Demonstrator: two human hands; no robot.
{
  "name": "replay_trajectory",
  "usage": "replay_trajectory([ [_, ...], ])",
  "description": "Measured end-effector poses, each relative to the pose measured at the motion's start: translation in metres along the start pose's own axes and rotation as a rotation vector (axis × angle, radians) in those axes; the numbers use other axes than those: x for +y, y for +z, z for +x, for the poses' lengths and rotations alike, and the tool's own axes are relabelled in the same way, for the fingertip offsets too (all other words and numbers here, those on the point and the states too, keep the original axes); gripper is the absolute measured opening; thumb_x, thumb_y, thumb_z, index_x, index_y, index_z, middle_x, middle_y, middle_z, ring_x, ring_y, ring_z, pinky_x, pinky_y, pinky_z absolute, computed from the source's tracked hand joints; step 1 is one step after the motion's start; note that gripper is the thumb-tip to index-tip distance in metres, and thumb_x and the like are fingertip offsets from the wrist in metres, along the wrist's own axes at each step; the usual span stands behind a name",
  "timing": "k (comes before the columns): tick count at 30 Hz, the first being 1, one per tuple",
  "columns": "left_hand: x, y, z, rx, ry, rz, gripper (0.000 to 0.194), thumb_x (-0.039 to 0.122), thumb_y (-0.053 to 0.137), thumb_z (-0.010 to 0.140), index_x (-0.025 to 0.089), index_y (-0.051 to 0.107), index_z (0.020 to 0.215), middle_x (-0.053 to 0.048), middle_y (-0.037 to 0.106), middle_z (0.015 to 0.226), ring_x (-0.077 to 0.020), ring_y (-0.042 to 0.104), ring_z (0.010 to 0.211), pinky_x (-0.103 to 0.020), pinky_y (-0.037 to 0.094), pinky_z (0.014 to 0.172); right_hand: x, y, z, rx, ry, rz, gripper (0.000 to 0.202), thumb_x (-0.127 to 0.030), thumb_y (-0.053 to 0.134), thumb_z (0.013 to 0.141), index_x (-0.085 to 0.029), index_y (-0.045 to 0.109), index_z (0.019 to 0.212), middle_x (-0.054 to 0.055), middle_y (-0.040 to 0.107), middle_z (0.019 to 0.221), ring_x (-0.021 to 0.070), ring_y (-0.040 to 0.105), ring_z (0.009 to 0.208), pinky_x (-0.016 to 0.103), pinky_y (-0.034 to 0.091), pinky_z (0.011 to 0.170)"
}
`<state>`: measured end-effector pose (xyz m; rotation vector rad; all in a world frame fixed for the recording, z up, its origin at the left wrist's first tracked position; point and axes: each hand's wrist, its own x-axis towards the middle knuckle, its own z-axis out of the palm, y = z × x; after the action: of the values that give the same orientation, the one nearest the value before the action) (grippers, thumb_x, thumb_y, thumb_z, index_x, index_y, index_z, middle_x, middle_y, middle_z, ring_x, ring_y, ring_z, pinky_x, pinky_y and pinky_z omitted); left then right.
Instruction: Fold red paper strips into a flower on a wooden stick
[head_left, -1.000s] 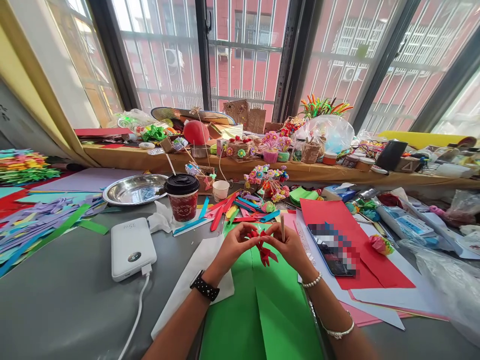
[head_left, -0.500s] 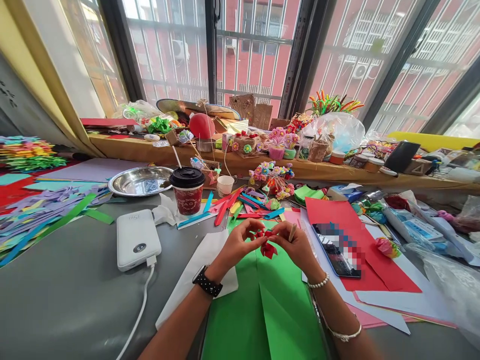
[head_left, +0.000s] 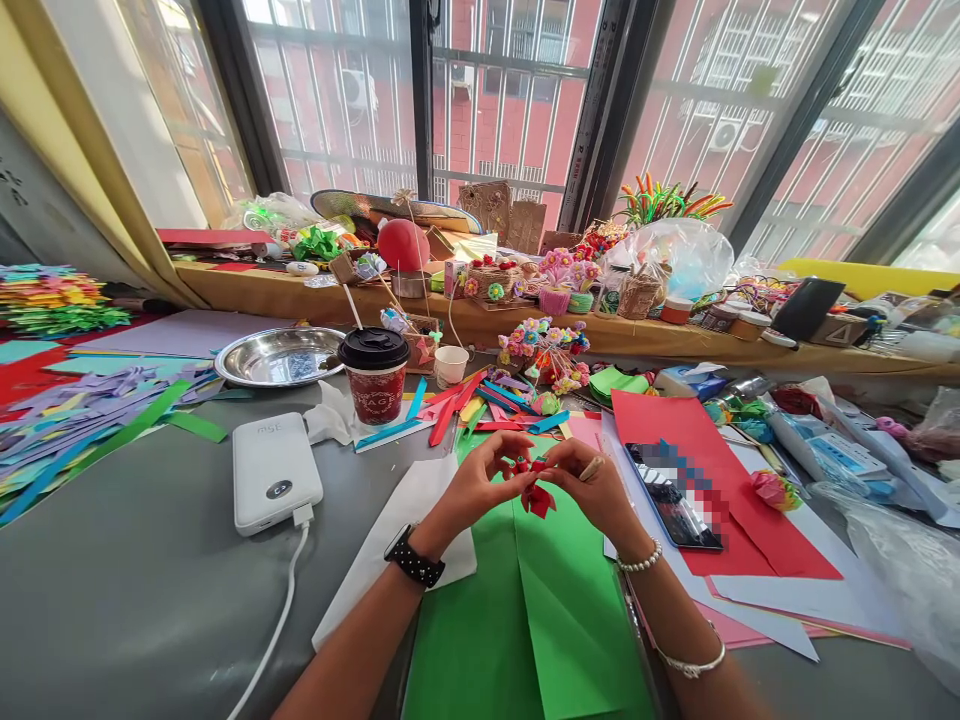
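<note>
The left hand [head_left: 484, 480] and right hand [head_left: 596, 488] each have a pinching grip on a red folded-paper piece [head_left: 538, 502]. A slim pale stick [head_left: 592, 468] sits among the right hand's fingers. The piece is above green paper [head_left: 540, 640] on the tabletop [head_left: 172, 590]; loose colored strips [head_left: 453, 407] lie beyond, toward the far edge.

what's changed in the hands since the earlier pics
The pale stick in the right hand has tipped from upright to leaning right, and the red paper piece has turned slightly. Nothing was let go: the left hand still grips it too. The lidded cup, power bank and phone stayed put.
</note>
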<state>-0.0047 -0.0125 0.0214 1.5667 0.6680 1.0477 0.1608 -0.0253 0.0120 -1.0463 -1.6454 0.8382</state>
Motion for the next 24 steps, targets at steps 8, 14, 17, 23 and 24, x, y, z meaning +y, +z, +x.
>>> replay_trajectory([
  [8,-0.0007,0.0,0.0008,0.006,-0.012,0.001,0.024,0.023,0.063,0.065,0.016,0.05,0.085,-0.003,0.05,0.087,-0.0155,0.049,0.084,-0.026,0.04,0.07,0.0016,-0.0007,0.0011,-0.007,-0.002,0.029,0.025,-0.042,0.06,0.067,-0.018,0.053,0.065,-0.001,0.05,0.058,0.0113,0.045,0.052,0.023,0.036,0.046],
  [14,-0.0039,-0.0003,0.0014,-0.008,-0.024,-0.007,0.02,0.024,0.061,0.067,0.016,0.049,0.082,-0.002,0.048,0.083,-0.0134,0.049,0.08,-0.025,0.04,0.068,0.002,-0.0006,0.0022,-0.029,-0.002,0.049,0.023,-0.04,0.06,0.068,-0.019,0.052,0.068,-0.002,0.05,0.058,0.0115,0.046,0.053,0.023,0.037,0.048],
  [17,-0.0048,-0.0005,0.0016,-0.013,-0.066,-0.036,0.022,0.026,0.061,0.067,0.015,0.049,0.081,-0.001,0.048,0.083,-0.0111,0.049,0.073,-0.025,0.041,0.065,0.0012,-0.0008,0.0023,-0.042,0.02,0.036,0.023,-0.04,0.06,0.068,-0.018,0.052,0.068,-0.001,0.052,0.062,0.012,0.048,0.056,0.024,0.039,0.051],
  [23,-0.0046,-0.002,0.0022,-0.068,-0.113,-0.033,0.022,0.029,0.061,0.067,0.015,0.051,0.081,-0.001,0.051,0.079,-0.0118,0.052,0.071,-0.025,0.042,0.064,-0.0017,-0.0032,0.0023,-0.083,0.051,0.0,0.023,-0.04,0.06,0.069,-0.018,0.052,0.069,-0.003,0.049,0.06,0.0103,0.044,0.053,0.022,0.035,0.048],
  [24,-0.0049,-0.0022,0.0025,-0.073,-0.109,-0.029,0.021,0.029,0.06,0.068,0.015,0.051,0.08,-0.001,0.052,0.078,-0.0125,0.052,0.072,-0.025,0.042,0.066,-0.0018,-0.0039,0.0024,-0.09,0.05,-0.008,0.023,-0.04,0.059,0.069,-0.018,0.053,0.069,-0.002,0.048,0.06,0.0102,0.043,0.053,0.022,0.034,0.048],
])
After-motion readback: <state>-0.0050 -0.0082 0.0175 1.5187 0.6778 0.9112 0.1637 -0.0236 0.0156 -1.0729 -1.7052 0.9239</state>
